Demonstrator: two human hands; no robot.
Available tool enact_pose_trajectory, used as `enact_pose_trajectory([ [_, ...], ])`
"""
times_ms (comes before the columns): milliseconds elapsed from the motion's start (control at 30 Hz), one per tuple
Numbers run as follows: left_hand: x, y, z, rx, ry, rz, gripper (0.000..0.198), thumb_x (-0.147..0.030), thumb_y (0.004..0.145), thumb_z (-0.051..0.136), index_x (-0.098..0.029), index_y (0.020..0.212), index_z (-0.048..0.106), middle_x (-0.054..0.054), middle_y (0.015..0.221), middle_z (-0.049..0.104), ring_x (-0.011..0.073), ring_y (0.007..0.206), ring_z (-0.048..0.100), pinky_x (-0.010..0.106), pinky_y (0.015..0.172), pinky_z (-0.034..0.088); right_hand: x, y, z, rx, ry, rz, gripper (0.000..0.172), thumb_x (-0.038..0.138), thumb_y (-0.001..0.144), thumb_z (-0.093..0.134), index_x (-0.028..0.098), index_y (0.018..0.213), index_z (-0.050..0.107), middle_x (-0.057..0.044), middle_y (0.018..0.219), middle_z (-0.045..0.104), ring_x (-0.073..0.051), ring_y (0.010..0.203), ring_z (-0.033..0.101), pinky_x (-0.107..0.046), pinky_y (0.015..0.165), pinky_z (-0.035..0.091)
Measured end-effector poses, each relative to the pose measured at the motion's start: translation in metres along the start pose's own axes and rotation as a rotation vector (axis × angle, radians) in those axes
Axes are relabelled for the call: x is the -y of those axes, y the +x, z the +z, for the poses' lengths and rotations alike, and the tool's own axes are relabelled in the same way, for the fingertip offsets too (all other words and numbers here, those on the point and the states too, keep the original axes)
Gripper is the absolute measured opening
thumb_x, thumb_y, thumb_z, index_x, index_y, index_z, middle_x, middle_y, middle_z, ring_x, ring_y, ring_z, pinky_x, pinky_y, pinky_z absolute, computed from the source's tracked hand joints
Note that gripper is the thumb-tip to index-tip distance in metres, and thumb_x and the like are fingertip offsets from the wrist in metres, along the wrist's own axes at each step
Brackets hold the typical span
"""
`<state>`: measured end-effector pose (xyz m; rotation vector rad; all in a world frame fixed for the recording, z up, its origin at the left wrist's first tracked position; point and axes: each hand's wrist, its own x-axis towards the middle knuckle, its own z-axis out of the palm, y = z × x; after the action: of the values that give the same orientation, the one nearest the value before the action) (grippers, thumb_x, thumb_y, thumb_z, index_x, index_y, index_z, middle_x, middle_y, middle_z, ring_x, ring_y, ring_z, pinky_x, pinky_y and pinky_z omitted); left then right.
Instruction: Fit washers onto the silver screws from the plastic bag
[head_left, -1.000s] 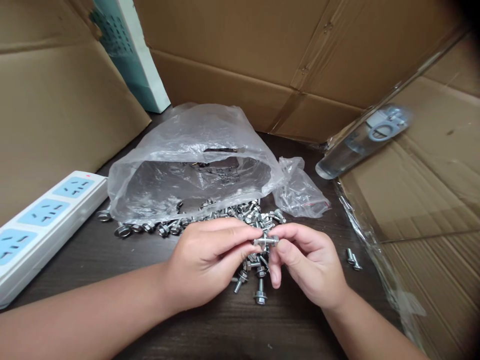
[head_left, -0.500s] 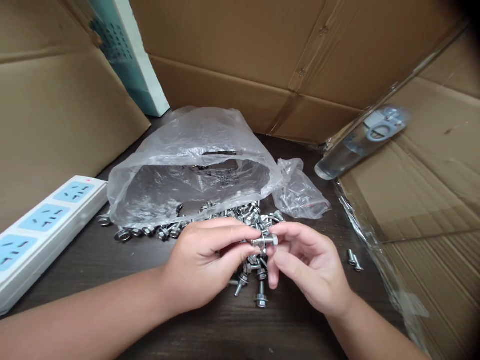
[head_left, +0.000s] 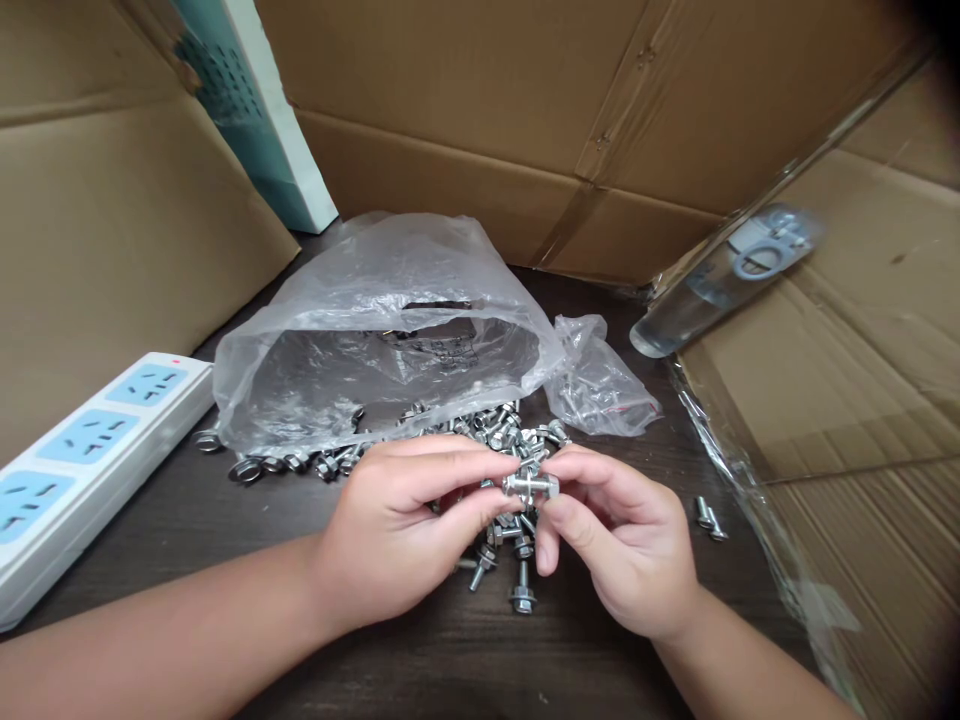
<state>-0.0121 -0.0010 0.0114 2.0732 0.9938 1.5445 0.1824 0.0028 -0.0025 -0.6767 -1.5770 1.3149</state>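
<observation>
My left hand (head_left: 405,530) and my right hand (head_left: 615,540) meet above a dark wooden table (head_left: 225,520). Together they pinch a small silver bolt (head_left: 529,486) held sideways, with a nut or washer on it; the left fingertips grip its left end, the right fingertips its right end. Just beneath the hands lies a heap of loose bolts and washers (head_left: 510,560). Behind the heap a large clear plastic bag (head_left: 382,330) lies open toward me, with more hardware spilling along its mouth.
A white power strip with blue sockets (head_left: 82,450) lies at the left. A smaller plastic bag (head_left: 600,385) sits right of the big one. Two assembled bolts (head_left: 706,517) lie at the right. Cardboard walls (head_left: 487,110) ring the table; a clear cylinder (head_left: 712,280) leans at right.
The bolt between my fingertips has turned slightly and my right fingers have shifted their grip on it. Both hands stay in the same spot.
</observation>
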Motion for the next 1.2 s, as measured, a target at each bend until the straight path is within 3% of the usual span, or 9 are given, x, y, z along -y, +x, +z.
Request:
enact_pose_trajectory([
  [400, 0.002, 0.002, 0.000, 0.079, -0.098, 0.007, 0.016, -0.008, 0.076, 0.075, -0.015, 0.090, 0.073, 0.002, 0.074, 0.074, 0.0100, 0.062, 0.068, 0.016, 0.061, 0.057, 0.000, 0.000, 0.000, -0.031, -0.050, -0.018, 0.026, 0.008, 0.092, 0.057, 0.024, 0.111, 0.066, -0.001, 0.086, 0.061, -0.008, 0.052, 0.065, -0.025, 0.053, 0.056],
  [567, 0.002, 0.000, 0.000, 0.077, -0.046, 0.051, 0.014, -0.007, 0.079, 0.071, -0.016, 0.091, 0.072, 0.003, 0.075, 0.074, 0.0111, 0.065, 0.069, 0.018, 0.062, 0.058, 0.002, -0.001, -0.001, -0.017, -0.006, 0.069, 0.019, 0.014, 0.093, 0.058, 0.022, 0.109, 0.064, 0.003, 0.062, 0.061, -0.011, 0.051, 0.064, -0.025, 0.054, 0.055],
  [733, 0.002, -0.003, -0.001, 0.067, 0.029, 0.112, 0.017, -0.008, 0.080, 0.070, -0.017, 0.094, 0.071, 0.003, 0.079, 0.075, 0.0115, 0.070, 0.071, 0.018, 0.067, 0.060, 0.004, 0.002, -0.002, 0.000, -0.011, 0.154, 0.009, 0.024, 0.093, 0.061, 0.017, 0.098, 0.064, 0.002, 0.058, 0.063, -0.010, 0.047, 0.061, -0.024, 0.053, 0.053],
  [867, 0.003, -0.003, -0.001, 0.042, 0.043, 0.092, 0.016, -0.008, 0.079, 0.071, -0.017, 0.092, 0.072, 0.002, 0.079, 0.075, 0.0114, 0.069, 0.071, 0.017, 0.066, 0.059, -0.002, 0.003, -0.006, 0.022, 0.075, 0.256, 0.021, 0.033, 0.093, 0.060, 0.015, 0.085, 0.064, 0.000, 0.058, 0.062, -0.011, 0.047, 0.060, -0.024, 0.049, 0.051],
  [1000, 0.003, -0.002, 0.000, 0.018, 0.043, 0.070, 0.014, -0.008, 0.078, 0.072, -0.014, 0.090, 0.072, 0.004, 0.078, 0.075, 0.0110, 0.066, 0.071, 0.016, 0.064, 0.058, -0.006, 0.003, -0.010, 0.010, 0.269, 0.281, 0.026, 0.041, 0.095, 0.056, 0.017, 0.103, 0.063, -0.001, 0.075, 0.063, -0.013, 0.052, 0.065, -0.026, 0.048, 0.053],
  [1100, 0.003, -0.001, 0.000, 0.018, 0.044, 0.041, 0.013, -0.009, 0.078, 0.072, -0.016, 0.090, 0.073, 0.003, 0.078, 0.075, 0.0112, 0.065, 0.071, 0.016, 0.062, 0.058, -0.002, 0.003, -0.009, 0.032, 0.270, 0.252, 0.025, 0.030, 0.092, 0.062, 0.019, 0.114, 0.060, 0.000, 0.071, 0.064, -0.014, 0.054, 0.066, -0.027, 0.051, 0.055],
  [1200, 0.003, 0.000, -0.001, 0.023, 0.032, 0.033, 0.014, -0.009, 0.078, 0.072, -0.016, 0.090, 0.073, 0.003, 0.078, 0.075, 0.0110, 0.064, 0.070, 0.016, 0.062, 0.058, 0.003, 0.003, -0.007, 0.046, 0.205, 0.209, 0.024, 0.018, 0.090, 0.064, 0.020, 0.113, 0.061, 0.001, 0.064, 0.066, -0.013, 0.052, 0.066, -0.027, 0.053, 0.056],
])
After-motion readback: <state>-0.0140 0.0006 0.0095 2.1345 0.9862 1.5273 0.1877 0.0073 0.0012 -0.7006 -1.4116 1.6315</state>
